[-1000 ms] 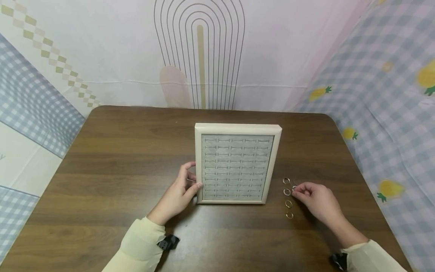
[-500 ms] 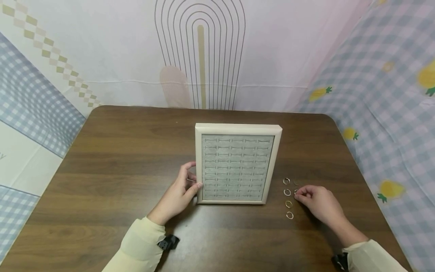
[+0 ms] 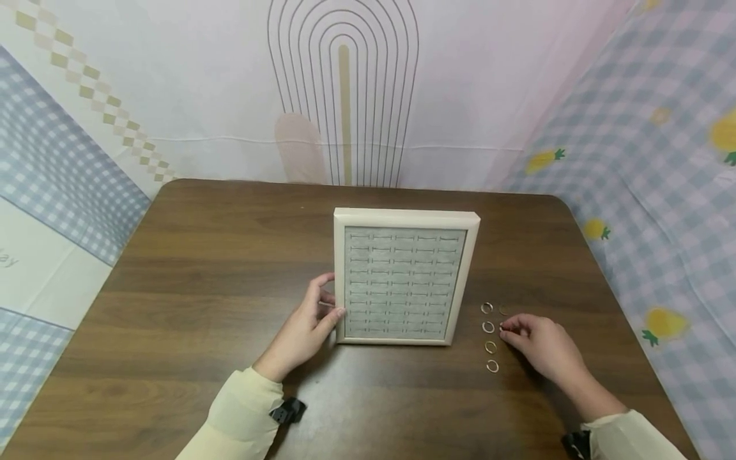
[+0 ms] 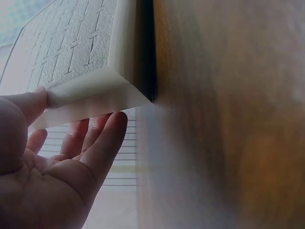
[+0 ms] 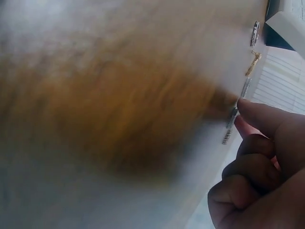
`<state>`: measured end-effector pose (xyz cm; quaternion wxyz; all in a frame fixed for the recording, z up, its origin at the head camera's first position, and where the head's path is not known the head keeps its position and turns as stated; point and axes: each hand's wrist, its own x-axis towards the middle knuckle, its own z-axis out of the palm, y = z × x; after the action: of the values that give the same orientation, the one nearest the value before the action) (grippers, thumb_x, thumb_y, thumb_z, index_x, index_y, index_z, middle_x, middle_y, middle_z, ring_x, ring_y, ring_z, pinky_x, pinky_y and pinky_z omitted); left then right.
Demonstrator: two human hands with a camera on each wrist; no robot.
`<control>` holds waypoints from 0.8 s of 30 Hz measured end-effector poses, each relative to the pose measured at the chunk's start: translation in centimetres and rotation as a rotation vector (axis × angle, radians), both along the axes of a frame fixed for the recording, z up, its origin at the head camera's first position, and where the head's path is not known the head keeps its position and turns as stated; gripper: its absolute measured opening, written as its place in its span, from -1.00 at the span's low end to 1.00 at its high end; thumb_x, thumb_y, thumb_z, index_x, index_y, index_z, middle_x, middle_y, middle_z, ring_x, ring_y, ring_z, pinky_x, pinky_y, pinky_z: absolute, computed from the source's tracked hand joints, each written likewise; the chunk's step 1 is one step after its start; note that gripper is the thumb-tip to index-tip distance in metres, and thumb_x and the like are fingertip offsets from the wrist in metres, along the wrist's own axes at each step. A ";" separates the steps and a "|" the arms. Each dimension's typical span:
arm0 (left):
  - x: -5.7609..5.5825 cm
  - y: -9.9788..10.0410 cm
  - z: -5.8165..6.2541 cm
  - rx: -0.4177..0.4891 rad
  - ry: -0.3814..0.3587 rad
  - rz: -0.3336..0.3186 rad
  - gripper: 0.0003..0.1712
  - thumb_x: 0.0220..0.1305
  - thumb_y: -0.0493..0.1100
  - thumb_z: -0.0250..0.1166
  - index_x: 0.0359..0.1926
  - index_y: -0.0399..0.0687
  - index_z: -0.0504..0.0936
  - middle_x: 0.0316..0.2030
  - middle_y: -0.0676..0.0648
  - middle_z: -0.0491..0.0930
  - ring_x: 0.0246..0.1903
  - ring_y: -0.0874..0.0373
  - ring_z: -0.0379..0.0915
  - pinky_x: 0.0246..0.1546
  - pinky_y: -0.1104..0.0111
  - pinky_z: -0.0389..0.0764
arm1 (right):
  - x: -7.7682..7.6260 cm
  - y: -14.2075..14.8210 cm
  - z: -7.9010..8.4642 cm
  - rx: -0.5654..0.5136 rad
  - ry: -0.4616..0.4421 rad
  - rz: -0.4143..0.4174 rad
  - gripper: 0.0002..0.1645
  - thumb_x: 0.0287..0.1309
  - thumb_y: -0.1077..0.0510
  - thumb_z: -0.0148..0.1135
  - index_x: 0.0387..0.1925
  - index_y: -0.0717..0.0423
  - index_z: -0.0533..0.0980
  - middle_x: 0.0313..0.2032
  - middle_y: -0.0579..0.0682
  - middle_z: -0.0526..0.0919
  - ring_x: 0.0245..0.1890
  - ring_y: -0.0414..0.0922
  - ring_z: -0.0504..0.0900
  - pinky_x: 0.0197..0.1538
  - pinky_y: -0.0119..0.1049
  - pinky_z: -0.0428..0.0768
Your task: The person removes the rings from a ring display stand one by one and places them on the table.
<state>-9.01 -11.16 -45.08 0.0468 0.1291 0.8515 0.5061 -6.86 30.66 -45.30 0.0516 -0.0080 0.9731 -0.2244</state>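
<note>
A ring display board [image 3: 402, 281] with a cream frame and a grey slotted pad stands upright, leaning back slightly, on the brown table. My left hand [image 3: 301, 335] holds its left edge, thumb at the front and fingers behind; the left wrist view shows the thumb on the frame [image 4: 90, 90]. To the board's right, my right hand [image 3: 543, 345] pinches a small ring [image 3: 502, 327] at table level, mostly hidden by the fingertips. Beside it lies a column of rings: silver ones [image 3: 488, 327] farther back, gold-toned ones [image 3: 490, 347] nearer. Another thin ring [image 3: 503, 310] lies just behind the fingertips.
The brown table [image 3: 201, 255] has rounded far corners. A printed cloth [image 3: 230, 83] hangs behind it, and a checked cloth with fruit prints [image 3: 650, 211] hangs along the right side. Dark wrist straps [image 3: 287, 411] sit on both sleeves.
My right hand has shifted slightly toward me with the ring at its fingertips. The left hand keeps its hold on the board. The head view has moved a little.
</note>
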 end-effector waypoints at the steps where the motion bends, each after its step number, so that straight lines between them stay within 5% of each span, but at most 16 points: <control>1: 0.0 0.0 -0.1 0.003 -0.006 0.003 -0.27 0.43 -0.24 0.24 0.48 0.04 0.09 -0.07 -0.17 0.54 -0.05 -0.05 0.63 -0.02 0.05 0.63 | 0.1 -0.2 0.1 0.007 0.028 0.003 -0.80 0.24 0.02 0.39 -0.19 0.03 0.70 -0.56 -0.20 0.49 -0.55 -0.22 0.39 -0.46 -0.27 0.35; 5: 0.4 -0.3 0.1 -0.006 -0.026 -0.004 -0.20 0.44 -0.17 0.25 0.54 0.09 0.04 0.16 -0.22 0.49 0.15 -0.13 0.53 0.16 -0.02 0.53 | 0.9 -1.8 1.1 0.079 0.220 0.071 -0.62 0.19 -0.04 0.42 -0.05 0.08 0.68 -0.43 -0.10 0.58 -0.53 -0.19 0.47 -0.54 -0.28 0.38; 8: 1.0 -1.1 0.7 -0.193 0.034 -0.008 -0.06 0.39 0.03 0.31 0.60 0.09 -0.03 0.42 -0.30 0.25 0.40 -0.24 0.20 0.35 -0.16 0.24 | 1.5 -3.3 2.0 0.182 0.277 0.155 -0.31 0.17 -0.24 0.39 0.19 0.09 0.58 0.06 0.08 0.62 -0.15 0.03 0.64 -0.45 -0.09 0.60; 10: 1.5 -1.7 1.2 -0.398 0.094 0.003 0.06 0.30 0.23 0.33 0.61 0.08 -0.04 0.53 -0.29 0.03 0.49 -0.28 -0.08 0.40 -0.27 0.02 | 2.0 -4.2 2.4 0.255 0.248 0.200 -0.06 0.17 -0.43 0.27 0.37 0.08 0.43 0.37 0.19 0.37 0.18 0.20 0.52 -0.27 0.11 0.66; 13: 2.3 -2.7 1.7 -0.663 0.149 0.025 0.15 0.20 0.45 0.27 0.61 0.10 -0.01 0.57 -0.28 -0.19 0.53 -0.30 -0.33 0.40 -0.32 -0.16 | 2.7 -5.0 2.6 0.331 0.210 0.241 0.20 0.11 -0.63 0.08 0.52 0.07 0.20 0.56 0.23 -0.08 0.49 0.26 0.07 0.19 0.31 0.42; 16: 3.1 -3.5 2.1 -0.802 0.165 0.045 0.17 0.13 0.56 0.20 0.60 0.15 0.04 0.58 -0.26 -0.27 0.53 -0.29 -0.41 0.39 -0.35 -0.21 | 3.3 -5.6 2.7 0.378 0.205 0.252 0.28 0.06 -0.71 -0.02 0.56 0.03 0.11 0.58 0.20 -0.29 0.56 0.19 -0.24 0.46 0.30 -0.07; 19: 3.9 -4.0 2.1 -0.840 0.186 0.058 0.17 0.10 0.58 0.21 0.59 0.16 0.08 0.58 -0.28 -0.25 0.53 -0.31 -0.40 0.37 -0.37 -0.23 | 3.8 -5.8 2.7 0.394 0.218 0.253 0.28 0.06 -0.71 -0.02 0.56 0.01 0.12 0.58 0.20 -0.31 0.57 0.14 -0.32 0.50 0.20 -0.39; 24: 4.6 -4.2 1.7 -0.837 0.216 0.074 0.18 0.09 0.58 0.22 0.59 0.17 0.09 0.57 -0.31 -0.21 0.52 -0.35 -0.33 0.35 -0.39 -0.19 | 4.3 -5.8 2.3 0.380 0.204 0.246 0.28 0.07 -0.69 0.01 0.56 0.03 0.11 0.58 0.21 -0.30 0.57 0.15 -0.29 0.48 0.26 -0.34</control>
<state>-4.45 -15.41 -43.34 -0.0124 0.1205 0.9874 0.1019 -2.53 24.90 -42.96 -0.0195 -0.1390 0.9897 -0.0274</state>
